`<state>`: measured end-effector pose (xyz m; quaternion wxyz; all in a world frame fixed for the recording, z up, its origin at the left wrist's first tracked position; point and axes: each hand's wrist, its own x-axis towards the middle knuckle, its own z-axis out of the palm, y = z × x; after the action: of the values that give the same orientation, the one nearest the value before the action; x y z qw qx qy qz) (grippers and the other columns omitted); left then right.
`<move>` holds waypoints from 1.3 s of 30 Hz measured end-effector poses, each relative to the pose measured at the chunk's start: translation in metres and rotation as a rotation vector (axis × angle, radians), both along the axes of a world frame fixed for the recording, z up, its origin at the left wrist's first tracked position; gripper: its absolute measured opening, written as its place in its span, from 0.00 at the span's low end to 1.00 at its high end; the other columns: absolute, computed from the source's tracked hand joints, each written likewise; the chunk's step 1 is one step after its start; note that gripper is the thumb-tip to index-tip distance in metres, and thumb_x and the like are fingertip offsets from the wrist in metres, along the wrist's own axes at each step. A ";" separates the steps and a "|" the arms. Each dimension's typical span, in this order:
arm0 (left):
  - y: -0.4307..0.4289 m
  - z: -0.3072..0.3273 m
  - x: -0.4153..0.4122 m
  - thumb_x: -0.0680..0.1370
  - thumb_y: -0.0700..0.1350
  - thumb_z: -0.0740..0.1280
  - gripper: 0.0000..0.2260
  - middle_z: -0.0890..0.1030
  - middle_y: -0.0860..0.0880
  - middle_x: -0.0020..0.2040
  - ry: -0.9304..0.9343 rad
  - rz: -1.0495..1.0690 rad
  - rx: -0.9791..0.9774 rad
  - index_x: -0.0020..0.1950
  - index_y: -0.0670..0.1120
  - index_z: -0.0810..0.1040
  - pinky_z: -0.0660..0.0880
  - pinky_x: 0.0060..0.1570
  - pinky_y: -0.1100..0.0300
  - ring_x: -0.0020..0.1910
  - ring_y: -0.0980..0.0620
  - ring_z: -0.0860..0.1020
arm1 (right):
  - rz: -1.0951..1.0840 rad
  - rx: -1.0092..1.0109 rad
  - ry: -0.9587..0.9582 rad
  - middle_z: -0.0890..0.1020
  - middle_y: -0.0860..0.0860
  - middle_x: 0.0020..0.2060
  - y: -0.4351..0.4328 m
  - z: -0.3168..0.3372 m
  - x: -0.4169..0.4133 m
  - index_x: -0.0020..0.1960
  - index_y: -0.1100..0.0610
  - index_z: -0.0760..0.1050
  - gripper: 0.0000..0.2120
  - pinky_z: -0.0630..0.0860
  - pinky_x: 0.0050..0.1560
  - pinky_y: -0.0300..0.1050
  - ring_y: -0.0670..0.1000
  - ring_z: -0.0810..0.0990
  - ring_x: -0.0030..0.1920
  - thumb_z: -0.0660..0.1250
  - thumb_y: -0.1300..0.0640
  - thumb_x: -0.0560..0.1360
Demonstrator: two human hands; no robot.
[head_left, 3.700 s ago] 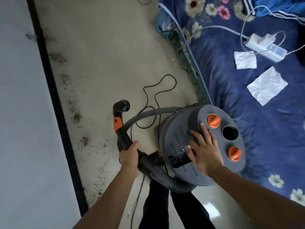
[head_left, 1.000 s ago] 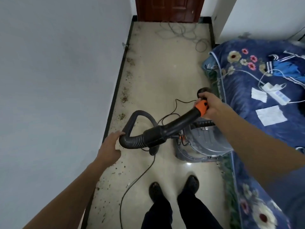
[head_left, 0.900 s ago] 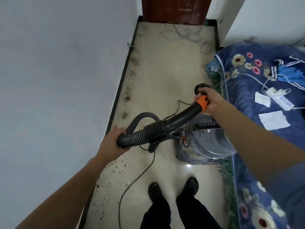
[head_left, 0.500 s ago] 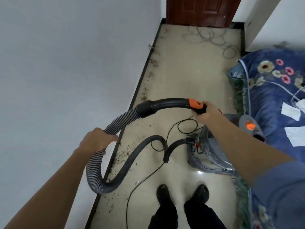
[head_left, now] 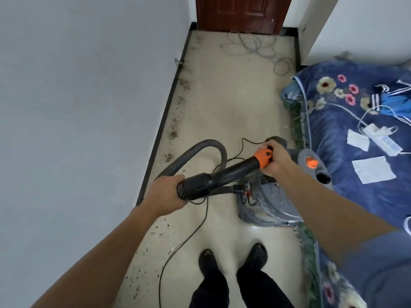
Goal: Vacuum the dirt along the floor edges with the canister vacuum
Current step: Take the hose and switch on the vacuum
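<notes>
A grey canister vacuum [head_left: 270, 203] with orange knobs stands on the floor beside the bed. Its black hose handle [head_left: 224, 175] is held level above the floor. My left hand [head_left: 165, 195] grips the ribbed hose end of the handle. My right hand [head_left: 277, 157] is closed around the orange collar end. The grey hose [head_left: 200, 150] loops behind the handle toward the canister. Dark dirt specks [head_left: 174, 130] lie along the black baseboard at the left wall, and more dirt [head_left: 155, 236] lies near my feet.
The white wall and black baseboard [head_left: 155, 138] run along the left. A black power cord [head_left: 184, 238] trails over the floor past my shoes [head_left: 233, 255]. A blue floral bed [head_left: 347, 121] with papers and a power strip fills the right. A grey cable coil [head_left: 251, 46] lies before the brown door.
My left hand has slid up the hose to the handle's ribbed end. The hanging hose loop has been drawn up, and the handle now lies lower and straighter between both hands.
</notes>
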<state>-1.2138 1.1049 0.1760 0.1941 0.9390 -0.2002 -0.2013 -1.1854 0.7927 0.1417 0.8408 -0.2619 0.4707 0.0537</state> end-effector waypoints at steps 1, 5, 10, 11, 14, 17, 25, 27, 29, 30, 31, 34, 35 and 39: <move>-0.005 0.001 0.002 0.66 0.45 0.71 0.07 0.79 0.52 0.34 0.049 -0.064 0.056 0.40 0.49 0.75 0.75 0.37 0.59 0.37 0.51 0.78 | -0.027 0.072 -0.072 0.72 0.48 0.20 -0.007 0.008 -0.003 0.29 0.57 0.69 0.19 0.75 0.29 0.39 0.47 0.72 0.23 0.60 0.61 0.79; -0.019 0.001 0.009 0.65 0.42 0.71 0.11 0.74 0.53 0.29 0.235 -0.096 0.088 0.31 0.52 0.69 0.71 0.31 0.62 0.30 0.54 0.74 | 0.152 0.002 -0.205 0.74 0.50 0.28 -0.017 0.041 0.012 0.39 0.56 0.69 0.09 0.76 0.31 0.39 0.46 0.73 0.26 0.65 0.60 0.77; -0.037 0.009 0.021 0.65 0.45 0.71 0.07 0.79 0.52 0.35 0.084 -0.053 0.061 0.41 0.50 0.76 0.76 0.36 0.58 0.36 0.50 0.78 | 0.161 -0.490 0.072 0.78 0.56 0.39 -0.015 0.027 0.025 0.56 0.59 0.70 0.10 0.81 0.32 0.47 0.53 0.80 0.34 0.67 0.58 0.79; -0.038 0.010 0.024 0.66 0.46 0.71 0.08 0.79 0.53 0.35 0.032 -0.058 0.081 0.43 0.50 0.76 0.75 0.36 0.58 0.37 0.51 0.77 | 0.213 -0.575 0.126 0.78 0.56 0.43 -0.019 0.020 0.019 0.58 0.58 0.70 0.12 0.82 0.35 0.49 0.54 0.81 0.38 0.67 0.54 0.79; -0.042 0.012 0.035 0.68 0.47 0.70 0.07 0.77 0.54 0.35 -0.057 -0.062 0.146 0.42 0.51 0.74 0.71 0.36 0.59 0.37 0.50 0.76 | 0.428 -0.627 0.282 0.76 0.55 0.42 -0.038 -0.009 -0.014 0.50 0.54 0.73 0.06 0.77 0.30 0.44 0.52 0.81 0.36 0.62 0.51 0.82; -0.056 0.006 0.042 0.68 0.47 0.70 0.07 0.78 0.53 0.36 -0.062 -0.040 0.179 0.44 0.50 0.75 0.75 0.38 0.58 0.38 0.49 0.78 | 0.501 -0.610 0.369 0.80 0.56 0.47 -0.071 -0.047 -0.049 0.54 0.55 0.77 0.07 0.74 0.33 0.43 0.53 0.81 0.42 0.65 0.52 0.80; -0.139 -0.036 0.039 0.70 0.48 0.68 0.07 0.76 0.52 0.35 -0.009 0.040 0.169 0.41 0.51 0.70 0.75 0.37 0.57 0.38 0.47 0.78 | 0.588 -0.794 0.481 0.78 0.57 0.49 -0.170 -0.099 -0.086 0.47 0.56 0.76 0.04 0.81 0.47 0.50 0.56 0.79 0.45 0.67 0.55 0.77; -0.166 -0.044 0.043 0.71 0.48 0.67 0.06 0.76 0.52 0.36 -0.002 0.052 0.196 0.42 0.50 0.71 0.76 0.39 0.55 0.38 0.47 0.78 | 0.595 -0.799 0.491 0.79 0.57 0.45 -0.197 -0.108 -0.081 0.56 0.60 0.78 0.10 0.79 0.39 0.46 0.55 0.79 0.40 0.66 0.56 0.78; -0.194 -0.052 0.047 0.71 0.50 0.67 0.07 0.78 0.50 0.38 0.003 0.052 0.232 0.44 0.50 0.73 0.77 0.42 0.53 0.40 0.46 0.78 | 0.601 -0.785 0.506 0.82 0.59 0.44 -0.223 -0.119 -0.073 0.62 0.64 0.77 0.16 0.78 0.39 0.47 0.58 0.83 0.41 0.65 0.57 0.77; -0.207 -0.055 0.049 0.72 0.51 0.67 0.08 0.79 0.50 0.39 0.005 0.061 0.248 0.45 0.49 0.73 0.78 0.43 0.53 0.40 0.46 0.78 | 0.613 -0.797 0.508 0.83 0.62 0.48 -0.233 -0.123 -0.066 0.62 0.64 0.77 0.16 0.79 0.42 0.50 0.61 0.84 0.46 0.65 0.57 0.77; -0.220 -0.060 0.052 0.72 0.52 0.68 0.09 0.79 0.49 0.39 0.009 0.072 0.260 0.45 0.49 0.73 0.78 0.44 0.52 0.40 0.46 0.78 | 0.650 -0.853 0.522 0.83 0.63 0.53 -0.243 -0.128 -0.059 0.62 0.64 0.77 0.16 0.79 0.46 0.52 0.62 0.83 0.52 0.65 0.57 0.77; -0.250 -0.074 0.059 0.72 0.53 0.67 0.09 0.78 0.49 0.37 0.035 0.091 0.297 0.44 0.50 0.71 0.79 0.44 0.51 0.39 0.46 0.78 | 0.951 -1.235 0.511 0.80 0.60 0.61 -0.266 -0.141 -0.035 0.66 0.58 0.74 0.17 0.75 0.59 0.54 0.62 0.78 0.61 0.63 0.55 0.80; -0.257 -0.078 0.062 0.72 0.52 0.67 0.08 0.78 0.49 0.37 0.051 0.095 0.325 0.44 0.50 0.71 0.79 0.44 0.50 0.38 0.46 0.78 | 1.072 -1.334 0.485 0.79 0.60 0.61 -0.272 -0.146 -0.029 0.67 0.56 0.73 0.17 0.74 0.59 0.54 0.62 0.77 0.62 0.63 0.55 0.80; -0.273 -0.086 0.066 0.70 0.48 0.66 0.05 0.78 0.50 0.35 0.104 0.119 0.389 0.42 0.50 0.72 0.79 0.43 0.50 0.37 0.47 0.78 | 1.435 -1.521 0.383 0.81 0.60 0.56 -0.290 -0.165 -0.019 0.63 0.56 0.76 0.13 0.77 0.54 0.53 0.62 0.80 0.56 0.63 0.54 0.80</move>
<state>-1.1475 0.8314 0.0902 0.0310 0.9573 -0.0914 -0.2724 -1.2049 0.5028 -0.0233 0.1392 -0.9221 0.2404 0.2692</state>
